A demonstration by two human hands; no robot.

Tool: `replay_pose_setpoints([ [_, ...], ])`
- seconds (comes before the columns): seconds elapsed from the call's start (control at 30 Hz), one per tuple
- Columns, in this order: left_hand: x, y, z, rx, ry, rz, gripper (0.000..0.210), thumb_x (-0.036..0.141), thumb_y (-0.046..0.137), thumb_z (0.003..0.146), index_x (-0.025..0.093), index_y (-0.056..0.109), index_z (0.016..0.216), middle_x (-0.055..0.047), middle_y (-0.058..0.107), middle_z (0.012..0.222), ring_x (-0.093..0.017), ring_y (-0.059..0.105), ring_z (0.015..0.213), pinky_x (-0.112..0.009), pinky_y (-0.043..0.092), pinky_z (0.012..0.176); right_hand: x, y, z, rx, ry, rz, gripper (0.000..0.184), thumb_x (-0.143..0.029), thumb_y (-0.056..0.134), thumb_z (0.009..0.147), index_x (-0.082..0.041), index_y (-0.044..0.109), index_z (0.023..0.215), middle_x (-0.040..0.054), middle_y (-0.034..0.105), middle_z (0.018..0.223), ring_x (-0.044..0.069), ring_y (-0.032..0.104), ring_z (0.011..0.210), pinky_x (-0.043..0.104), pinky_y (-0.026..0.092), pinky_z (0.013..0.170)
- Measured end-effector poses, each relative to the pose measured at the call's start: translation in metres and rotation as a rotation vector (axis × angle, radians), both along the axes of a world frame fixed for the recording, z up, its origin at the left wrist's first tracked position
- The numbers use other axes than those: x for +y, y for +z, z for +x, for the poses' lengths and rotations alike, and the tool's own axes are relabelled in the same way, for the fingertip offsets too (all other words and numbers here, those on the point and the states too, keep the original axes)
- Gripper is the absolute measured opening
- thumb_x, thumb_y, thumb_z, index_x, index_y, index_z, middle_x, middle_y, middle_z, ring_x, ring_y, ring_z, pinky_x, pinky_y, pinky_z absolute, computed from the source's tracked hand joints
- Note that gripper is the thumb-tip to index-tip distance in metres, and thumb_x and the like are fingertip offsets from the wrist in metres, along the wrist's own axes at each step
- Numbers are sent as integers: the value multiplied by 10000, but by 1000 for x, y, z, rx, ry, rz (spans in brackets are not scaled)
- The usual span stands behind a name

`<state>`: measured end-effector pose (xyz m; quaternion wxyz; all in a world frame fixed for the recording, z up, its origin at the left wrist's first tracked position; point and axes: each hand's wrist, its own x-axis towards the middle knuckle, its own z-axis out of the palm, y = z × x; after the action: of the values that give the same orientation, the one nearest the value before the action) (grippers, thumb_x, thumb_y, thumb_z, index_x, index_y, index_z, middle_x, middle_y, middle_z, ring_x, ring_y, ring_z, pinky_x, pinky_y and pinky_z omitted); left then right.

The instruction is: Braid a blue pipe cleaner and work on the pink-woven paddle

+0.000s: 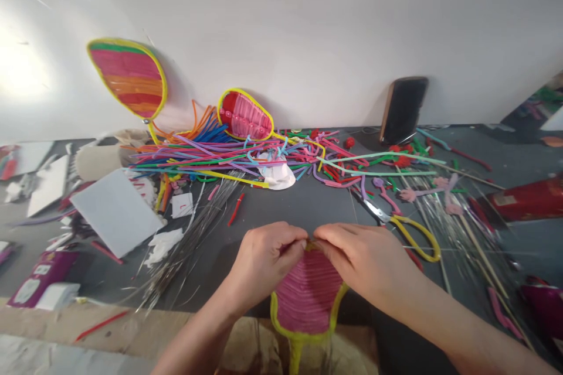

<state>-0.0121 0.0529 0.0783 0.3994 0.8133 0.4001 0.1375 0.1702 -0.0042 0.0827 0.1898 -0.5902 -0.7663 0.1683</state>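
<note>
A pink petal shape made of pipe cleaners, edged in yellow with a yellow stem, stands between my hands near the table's front edge. My left hand pinches its far tip from the left. From the right, my right hand pinches the same tip, thumb and fingers pressed together. The fingers hide the tip itself. To the right of my right hand lie scissors with yellow handles. A short red pipe cleaner piece lies beyond my left hand.
Two finished-looking petals, one striped and one pink, lean by the wall. Heaped pipe cleaners spread across the back. A phone stands upright. Thin wires, a white card and a red can-like object lie around.
</note>
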Motion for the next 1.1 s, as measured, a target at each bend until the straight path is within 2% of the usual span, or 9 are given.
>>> replay_pose_setpoints([
  [0.2, -1, 1, 1, 11, 1, 23, 216, 133, 500, 840, 217, 698, 836, 20, 663, 742, -102, 594, 708, -192, 386, 617, 2, -2, -6, -56, -42, -13, 175, -181, 488, 894, -226, 640, 821, -8, 689, 731, 144, 663, 724, 241, 387, 607],
  [0.53, 1, 1, 0, -28, 13, -12, 182, 136, 526, 834, 215, 689, 828, 28, 672, 762, -102, 599, 738, -190, 413, 664, 3, -4, -9, -13, -6, 15, 183, -139, 479, 894, -203, 640, 835, 20, 698, 761, 151, 663, 757, 242, 438, 665],
  [0.73, 1, -2, 0, -37, 41, -11, 171, 156, 532, 835, 214, 691, 814, 28, 693, 777, -98, 611, 721, -191, 416, 659, 5, -1, 8, 56, -26, 11, 219, -118, 459, 883, -197, 654, 944, 32, 729, 857, 150, 681, 765, 247, 500, 685],
  [0.9, 1, -4, -4, -32, 57, -9, 171, 176, 529, 842, 211, 689, 793, 26, 689, 764, -96, 604, 706, -191, 410, 653, -1, 2, 24, 123, -66, 8, 197, -144, 485, 873, -218, 665, 907, 7, 731, 872, 126, 680, 752, 223, 516, 665],
  [1.1, 2, -4, -6, -31, 70, -12, 172, 144, 533, 827, 209, 683, 776, 38, 678, 739, -83, 596, 686, -180, 400, 637, -9, -7, 27, 203, -61, 30, 202, -143, 480, 879, -217, 668, 890, 20, 727, 856, 131, 676, 753, 232, 532, 679],
])
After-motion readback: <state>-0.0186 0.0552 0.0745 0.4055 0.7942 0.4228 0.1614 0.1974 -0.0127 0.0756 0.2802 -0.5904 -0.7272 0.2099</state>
